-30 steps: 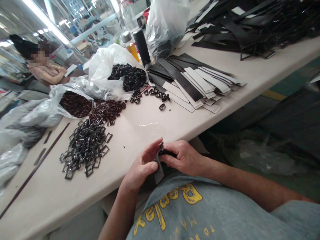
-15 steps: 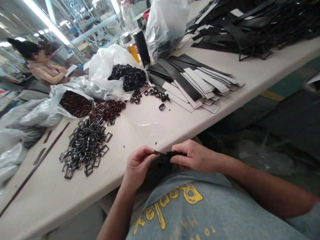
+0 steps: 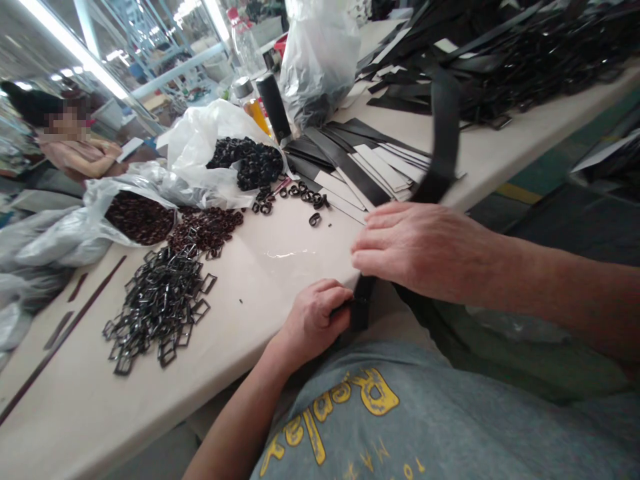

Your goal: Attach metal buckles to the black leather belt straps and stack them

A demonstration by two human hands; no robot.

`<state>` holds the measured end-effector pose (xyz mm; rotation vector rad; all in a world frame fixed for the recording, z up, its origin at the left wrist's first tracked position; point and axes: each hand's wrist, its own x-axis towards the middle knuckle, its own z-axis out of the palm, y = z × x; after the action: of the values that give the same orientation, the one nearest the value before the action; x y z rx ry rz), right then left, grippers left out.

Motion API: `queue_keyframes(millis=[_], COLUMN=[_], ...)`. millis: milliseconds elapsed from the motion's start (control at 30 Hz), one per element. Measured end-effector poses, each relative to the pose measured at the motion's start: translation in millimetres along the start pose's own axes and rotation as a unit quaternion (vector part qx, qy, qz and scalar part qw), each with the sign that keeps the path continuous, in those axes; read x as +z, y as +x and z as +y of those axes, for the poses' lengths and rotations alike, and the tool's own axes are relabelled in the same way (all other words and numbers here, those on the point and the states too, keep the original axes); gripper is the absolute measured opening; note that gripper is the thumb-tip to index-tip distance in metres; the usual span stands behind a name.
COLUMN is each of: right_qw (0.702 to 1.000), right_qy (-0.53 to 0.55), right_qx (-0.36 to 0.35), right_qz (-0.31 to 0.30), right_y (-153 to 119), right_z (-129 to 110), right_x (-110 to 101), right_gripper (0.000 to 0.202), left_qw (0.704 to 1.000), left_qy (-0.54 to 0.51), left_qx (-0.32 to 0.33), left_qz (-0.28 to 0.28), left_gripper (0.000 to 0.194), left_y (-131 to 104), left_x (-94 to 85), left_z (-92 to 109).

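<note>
My left hand (image 3: 317, 317) is closed at the table's near edge on the lower end of a black belt strap (image 3: 444, 127). A small dark buckle part seems to show at its fingers, mostly hidden. Higher up and to the right, my right hand (image 3: 410, 243) has its fingers pressed together around the same strap. Beyond that hand the strap's free part curves upward, slightly blurred, in front of a stack of black and white strips (image 3: 367, 177).
A heap of dark metal buckles (image 3: 160, 300) lies left on the table (image 3: 270, 293). Brown loops (image 3: 205, 230) and black loops (image 3: 245, 160) spill from plastic bags. More black belts (image 3: 530, 73) are piled at the back right. Bottles stand behind; a person (image 3: 75, 147) sits far left.
My right hand has moved up and away from my body along the strap, whose free part now swings up into view. My left hand has shifted slightly right, its fingers curled tighter.
</note>
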<state>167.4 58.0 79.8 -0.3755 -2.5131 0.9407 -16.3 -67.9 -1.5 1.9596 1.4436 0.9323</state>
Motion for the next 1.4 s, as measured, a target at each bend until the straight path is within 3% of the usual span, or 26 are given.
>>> queue_keyframes(millis=[100,167,267,367,433,533,667,800,933,1067,1200,1300,1400], right_qw=[0.989,0.979,0.989,0.980,0.957,0.897,0.828,0.812,0.821,0.829,0.829,0.832,0.835], right_qy=[0.011,-0.032,-0.003,0.153,0.256,0.384,0.452,0.442,0.413,0.392,0.381,0.377,0.376], right_qx=[0.029,0.055,0.102,0.119,0.107,0.120,0.167,0.176,0.173,0.181,0.180,0.190,0.190], right_qz=[0.144,0.193,0.108,0.045,0.086,0.184,0.286,0.338,0.354,0.356,0.368,0.359,0.354], right_y=[-3,-14,-32,-37,-33,-25,-18,-16,-13,-6,3,8,11], right_z=[9,23,45,60,64,60,50,48,54,63,76,88,97], right_x=[0,8,30,59,78,101,118,123,120,108,99,101,106], right_gripper=[0.014,0.019,0.022,0.033,0.040,0.043,0.046,0.041,0.039,0.039,0.041,0.044,0.046], left_qw=[0.990,0.967,0.931,0.909,0.903,0.900,0.889,0.887,0.897,0.901,0.914,0.927,0.943], left_qy=[-0.097,-0.185,-0.285,-0.345,-0.360,-0.359,-0.369,-0.370,-0.354,-0.354,-0.314,-0.256,-0.188], left_qx=[-0.065,-0.113,-0.160,-0.178,-0.175,-0.170,-0.185,-0.175,-0.164,-0.191,-0.204,-0.211,-0.207], left_qz=[0.082,0.135,0.165,0.152,0.157,0.181,0.199,0.214,0.208,0.165,0.157,0.173,0.179], left_gripper=[0.012,0.012,0.016,0.022,0.023,0.026,0.030,0.026,0.023,0.030,0.033,0.032,0.030], left_y=[16,24,32,36,37,37,39,44,48,45,33,31,46], left_x=[7.7,11.2,15.0,19.8,24.4,32.5,42.9,51.9,55.4,40.2,5.4,-20.1,-35.6], left_z=[-10,-15,-18,-17,-17,-18,-16,-14,-15,-19,-28,-44,-65])
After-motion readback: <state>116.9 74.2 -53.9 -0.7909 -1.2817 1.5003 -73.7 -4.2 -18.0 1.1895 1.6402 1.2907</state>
